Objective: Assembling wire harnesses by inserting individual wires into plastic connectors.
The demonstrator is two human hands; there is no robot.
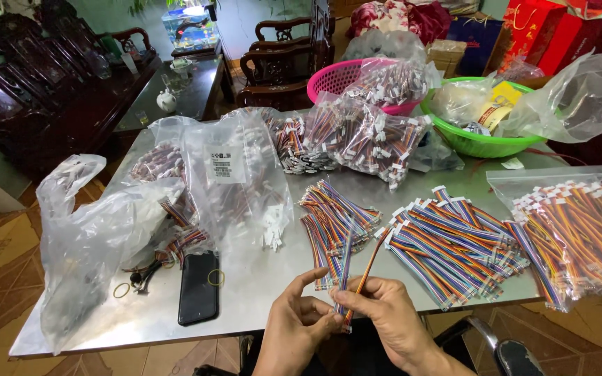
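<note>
Near the loose pile of rainbow ribbon cables (pixel 454 244), one cable (pixel 357 282) is pinched between left hand (pixel 299 322) and right hand (pixel 388 317), with most judged unsorted.

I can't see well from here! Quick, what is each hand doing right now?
Left hand: fingers closed on the lower end of the rainbow ribbon cable.
Right hand: fingers closed on the same rainbow ribbon cable, beside the left hand.
</note>
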